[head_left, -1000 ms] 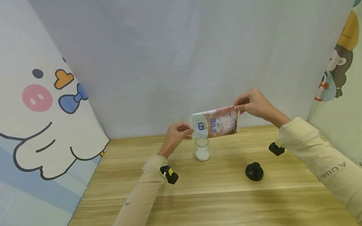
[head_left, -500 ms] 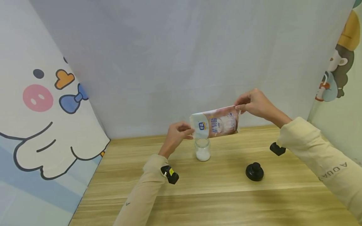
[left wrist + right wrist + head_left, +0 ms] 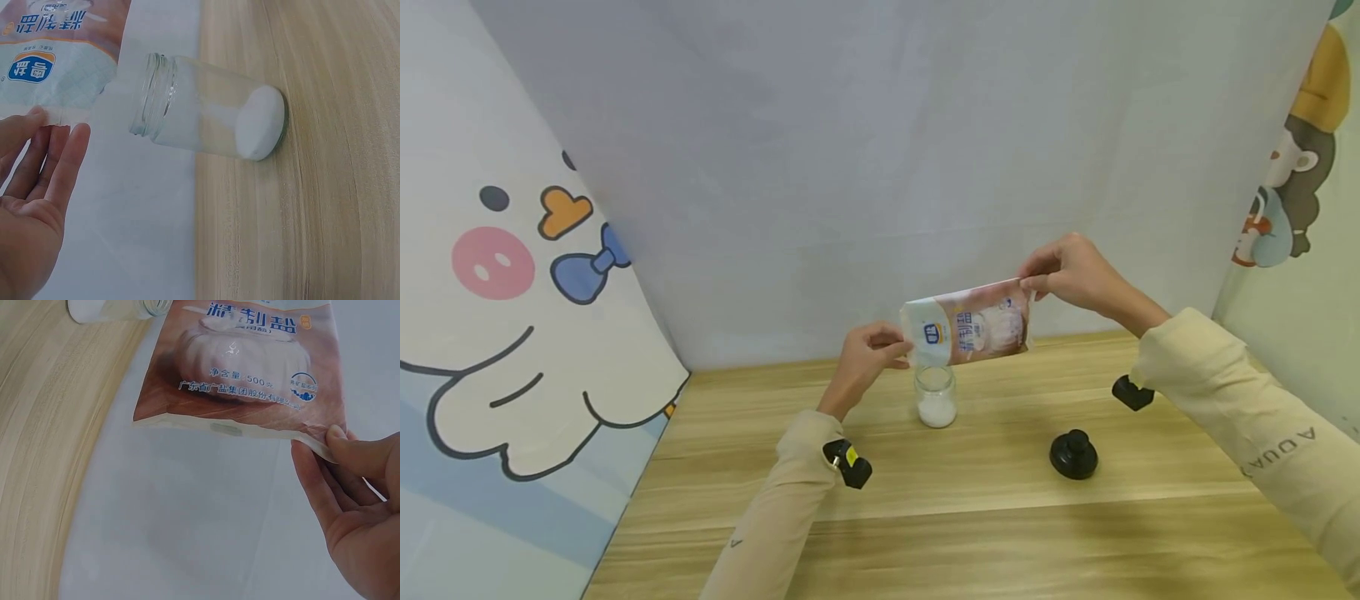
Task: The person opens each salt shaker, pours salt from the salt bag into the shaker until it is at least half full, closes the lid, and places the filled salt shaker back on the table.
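A printed salt bag (image 3: 973,325) is held tilted on its side above a glass jar (image 3: 936,387). My left hand (image 3: 865,358) pinches the pale end of the bag, near the jar's mouth. At the opposite end, my right hand (image 3: 1075,273) pinches the upper corner between thumb and fingers, as the right wrist view shows at the salt bag's (image 3: 237,369) brown end. White salt (image 3: 259,123) lies in the bottom of the jar in the left wrist view, and a faint white streak shows above it inside the glass. The jar stands upright on the table; its mouth is uncovered.
A black round lid with a knob (image 3: 1073,455) lies on the wooden table (image 3: 970,533), to the right of the jar. Behind the table hangs a grey-white cloth (image 3: 850,167). Cartoon-printed panels (image 3: 535,333) stand at both sides. Each wrist carries a black camera (image 3: 848,463).
Both hands keep their hold and the bag stays at the same tilt over the jar. Only a very slight shift of the whole head view shows.
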Demonstrator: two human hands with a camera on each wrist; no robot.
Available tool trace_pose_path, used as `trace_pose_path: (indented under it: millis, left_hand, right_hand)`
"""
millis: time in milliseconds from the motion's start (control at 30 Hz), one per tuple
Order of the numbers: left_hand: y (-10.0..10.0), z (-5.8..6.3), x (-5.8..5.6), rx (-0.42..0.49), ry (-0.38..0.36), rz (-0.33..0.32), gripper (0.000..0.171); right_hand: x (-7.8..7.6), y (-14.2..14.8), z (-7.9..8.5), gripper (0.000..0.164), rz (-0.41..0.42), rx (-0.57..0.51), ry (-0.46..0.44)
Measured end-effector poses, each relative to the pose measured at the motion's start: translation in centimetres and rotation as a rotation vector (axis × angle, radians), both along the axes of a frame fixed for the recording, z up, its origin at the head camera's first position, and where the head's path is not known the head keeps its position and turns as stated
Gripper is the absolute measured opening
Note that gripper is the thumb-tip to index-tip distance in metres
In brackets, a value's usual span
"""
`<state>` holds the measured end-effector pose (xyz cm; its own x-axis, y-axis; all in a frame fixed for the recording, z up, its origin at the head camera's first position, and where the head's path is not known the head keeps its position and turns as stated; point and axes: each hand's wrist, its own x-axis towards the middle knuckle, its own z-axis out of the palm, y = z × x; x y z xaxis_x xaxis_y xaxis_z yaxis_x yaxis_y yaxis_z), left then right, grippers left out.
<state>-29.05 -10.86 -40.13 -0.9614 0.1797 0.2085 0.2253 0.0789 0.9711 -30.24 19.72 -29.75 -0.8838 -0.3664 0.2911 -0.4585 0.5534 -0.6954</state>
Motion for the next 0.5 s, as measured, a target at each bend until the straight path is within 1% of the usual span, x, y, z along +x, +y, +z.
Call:
trace_pose_path:
  millis: [267,500]
  left_hand:
    - [0.0,-0.02,0.01,-0.005,0.001,0.0,0.011]
    - [0.01,-0.02,0.08,-0.006,0.004,-0.005,0.011]
  right_hand:
    - [-0.09,-0.05,0.0,0.011,-0.002,0.001,-0.002]
    - [0.15,-0.09,0.11,0.011,0.001,0.004,-0.001]
